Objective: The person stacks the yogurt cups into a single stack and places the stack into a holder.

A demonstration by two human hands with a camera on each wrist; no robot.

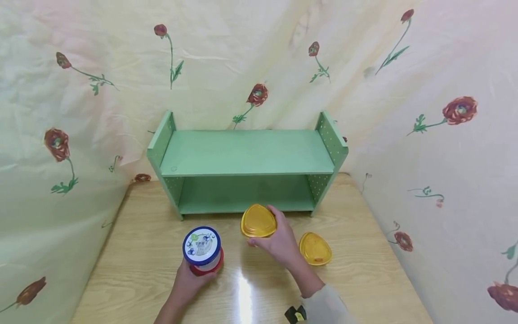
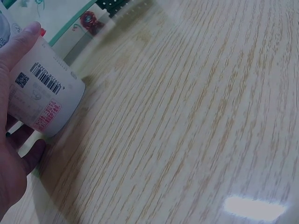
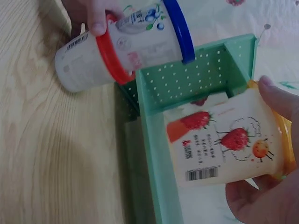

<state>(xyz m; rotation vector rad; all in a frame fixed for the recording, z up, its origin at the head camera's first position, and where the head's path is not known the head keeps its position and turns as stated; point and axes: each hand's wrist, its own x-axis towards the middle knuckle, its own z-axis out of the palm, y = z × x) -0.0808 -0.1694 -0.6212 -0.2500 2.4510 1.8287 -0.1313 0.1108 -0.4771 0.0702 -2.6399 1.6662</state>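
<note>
The right hand has its thumb and fingers bent round a yellow-lidded cup, up off the wooden table; the left hand grips a red-lidded cup, with a blue-lidded cup stacked on top; from the head, lids hide most cup sides; the right wrist view shows strawberries, Chinese words and a barcode; the left wrist view shows a barcode and pink print, too small to read; another yellow lid sits right of the right hand; behind is a green shelf.
</note>
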